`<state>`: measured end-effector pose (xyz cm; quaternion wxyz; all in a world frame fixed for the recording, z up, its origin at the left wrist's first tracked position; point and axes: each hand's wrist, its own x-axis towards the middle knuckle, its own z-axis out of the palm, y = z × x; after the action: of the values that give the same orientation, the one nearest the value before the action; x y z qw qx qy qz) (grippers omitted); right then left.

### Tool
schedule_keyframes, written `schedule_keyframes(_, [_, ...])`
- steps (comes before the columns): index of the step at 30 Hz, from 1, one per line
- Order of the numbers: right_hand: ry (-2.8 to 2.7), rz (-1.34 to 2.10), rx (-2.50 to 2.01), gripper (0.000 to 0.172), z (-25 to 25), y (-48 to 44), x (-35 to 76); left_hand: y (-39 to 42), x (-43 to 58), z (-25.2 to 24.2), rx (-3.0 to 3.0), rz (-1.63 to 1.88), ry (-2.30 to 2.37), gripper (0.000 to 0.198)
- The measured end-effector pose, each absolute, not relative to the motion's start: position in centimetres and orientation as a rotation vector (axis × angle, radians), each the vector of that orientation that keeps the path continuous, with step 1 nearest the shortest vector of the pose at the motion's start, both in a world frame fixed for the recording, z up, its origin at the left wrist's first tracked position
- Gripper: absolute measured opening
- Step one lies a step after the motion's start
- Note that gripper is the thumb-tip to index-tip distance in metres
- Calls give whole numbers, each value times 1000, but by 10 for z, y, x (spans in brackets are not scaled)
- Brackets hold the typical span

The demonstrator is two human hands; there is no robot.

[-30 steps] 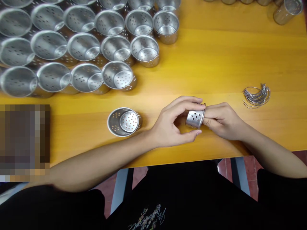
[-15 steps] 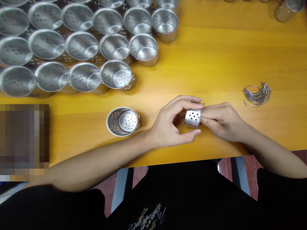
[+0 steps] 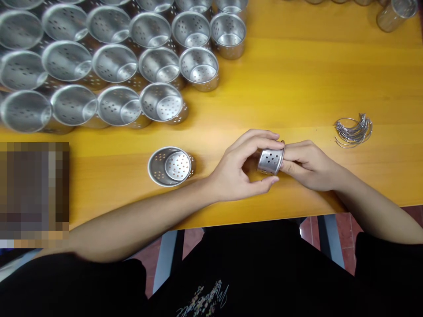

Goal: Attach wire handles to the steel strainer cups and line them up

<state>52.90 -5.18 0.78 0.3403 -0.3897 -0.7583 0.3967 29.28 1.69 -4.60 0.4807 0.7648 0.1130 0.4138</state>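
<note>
Between my hands a short perforated metal cup [image 3: 271,162] lies on its side above the table's near part, its rim facing right. My left hand [image 3: 243,165] curves around it, fingertips at the top of the rim and thumb below. With fingers pressed together, my right hand [image 3: 307,165] grips the rim from the right; its fingertips are partly hidden by the cup. To the left of my left hand, a larger perforated metal cup [image 3: 170,166] stands with its mouth up, touched by neither hand.
Rows of perforated metal cups [image 3: 161,103] fill the table's far left. A small pile of bent wire pieces [image 3: 353,130] lies at the right. Another metal cup [image 3: 396,15] stands at the far right corner. A pixelated block [image 3: 35,189] covers the left edge.
The short cup has turned slightly between my hands and shifted a little to the right. Both hands keep hold of it. The view has shifted slightly.
</note>
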Motion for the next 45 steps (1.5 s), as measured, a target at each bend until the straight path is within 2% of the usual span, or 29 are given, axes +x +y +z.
schedule_keyframes(7, [-1843, 1208, -956, 48, 4, -49, 534, 17, 292, -46, 1812, 985, 257, 66])
schedule_keyframes(14, [-1823, 1298, -1079, 43, 6, -52, 530, 15, 293, -46, 1809, 1039, 254, 59])
schedule_keyframes(20, [-1853, 1292, -1131, 39, 11, -53, 524, 15, 295, -48, 1813, 1069, 286, 62])
schedule_keyframes(32, [-1840, 1259, -1060, 51, 10, -52, 527, 15, 295, -51, 1736, 1080, 309, 61])
schedule_keyframes(45, [-1838, 1259, -1180, 42, 16, -54, 521, 14, 295, -55, 1735, 1074, 323, 60])
